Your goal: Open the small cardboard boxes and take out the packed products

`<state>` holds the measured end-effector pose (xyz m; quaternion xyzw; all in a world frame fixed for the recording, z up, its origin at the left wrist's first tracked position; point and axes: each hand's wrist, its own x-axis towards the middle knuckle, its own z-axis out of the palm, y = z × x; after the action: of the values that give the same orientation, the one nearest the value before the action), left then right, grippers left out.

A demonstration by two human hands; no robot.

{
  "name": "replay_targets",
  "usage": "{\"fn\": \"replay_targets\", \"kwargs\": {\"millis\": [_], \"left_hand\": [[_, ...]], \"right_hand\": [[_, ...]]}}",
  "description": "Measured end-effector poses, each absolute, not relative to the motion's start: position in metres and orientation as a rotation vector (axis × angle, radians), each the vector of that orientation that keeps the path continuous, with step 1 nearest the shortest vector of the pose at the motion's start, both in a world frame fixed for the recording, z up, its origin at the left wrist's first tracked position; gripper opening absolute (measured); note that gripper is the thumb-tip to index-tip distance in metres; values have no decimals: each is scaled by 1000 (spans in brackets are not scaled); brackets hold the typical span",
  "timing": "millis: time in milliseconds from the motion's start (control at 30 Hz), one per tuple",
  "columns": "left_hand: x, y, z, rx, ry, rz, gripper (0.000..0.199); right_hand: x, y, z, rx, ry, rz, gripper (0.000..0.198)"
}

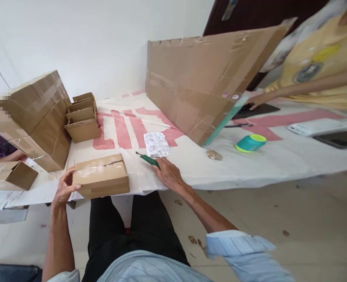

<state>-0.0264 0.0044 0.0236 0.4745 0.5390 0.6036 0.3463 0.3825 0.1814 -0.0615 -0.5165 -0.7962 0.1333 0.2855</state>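
Observation:
A closed cardboard box [103, 178] lies at the table's front edge, its taped top facing up with a dark slit along the seam near the right end. My left hand [64, 187] grips its left end, thumb on the front side and fingers behind. To the right of the box, my right hand [169, 172] is closed round a green utility knife [150, 159]. The knife points left, its tip above the table and apart from the box. Just beyond the knife lies a white sheet with drawn shapes [158, 144].
Large cardboard panels stand at left [41, 117] and right [187, 82]. Beside the left one is an open divided carton [83, 121]; another box [10, 175] sits far left. A teal tape roll [251, 143] and crumpled brown tape [214, 155] lie right. People sit at both sides.

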Motion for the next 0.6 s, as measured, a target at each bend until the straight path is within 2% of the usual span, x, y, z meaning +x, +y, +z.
{"fn": "replay_targets", "kwargs": {"millis": [167,333,433,600], "left_hand": [[14,10,25,1389,1510,1446,69],[33,9,13,1379,1578,1494,61],[38,8,8,1345,1590,1531,51],[40,8,1,1335,1619,1542,50]], "right_hand": [[373,180,4,-985,-1888,613,34],[334,163,80,-746,-2096,921,34],[306,158,101,-656,-2233,979,33],[275,161,115,-592,-2388,982,35]]}}
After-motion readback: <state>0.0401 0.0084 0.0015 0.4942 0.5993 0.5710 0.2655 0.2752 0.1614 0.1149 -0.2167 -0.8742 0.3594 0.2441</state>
